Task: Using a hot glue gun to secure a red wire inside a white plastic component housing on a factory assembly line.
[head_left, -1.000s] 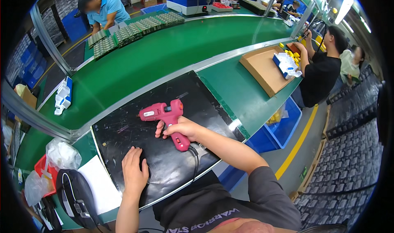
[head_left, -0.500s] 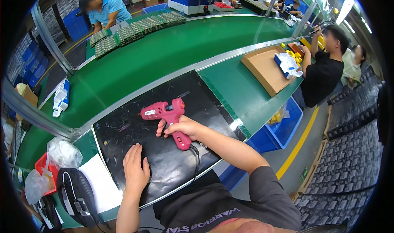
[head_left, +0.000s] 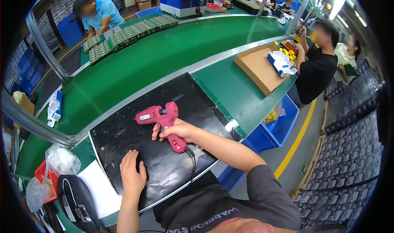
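Note:
A pink hot glue gun (head_left: 165, 117) is gripped by its handle in my right hand (head_left: 177, 131), its nozzle pointing left. From the bottom of the handle a black cord runs down over the near edge of the black mat (head_left: 123, 136). My left hand (head_left: 132, 173) lies on the mat's left part, palm down, fingers stretched out and holding nothing. The glue gun is above the middle of the mat; whether it touches the surface I cannot tell.
Beyond the mat runs a green conveyor belt (head_left: 135, 79) with stacked circuit boards (head_left: 131, 34). Left are a white sheet (head_left: 98, 188), a black bag (head_left: 74, 200) and a red bin (head_left: 44, 175). A cardboard tray (head_left: 256, 69) and a co-worker (head_left: 318, 65) are at right, above a blue crate (head_left: 283, 124).
The view has shifted slightly, so most things sit a little further left. My right hand still holds the glue gun. The far-right person now shows a dark green board.

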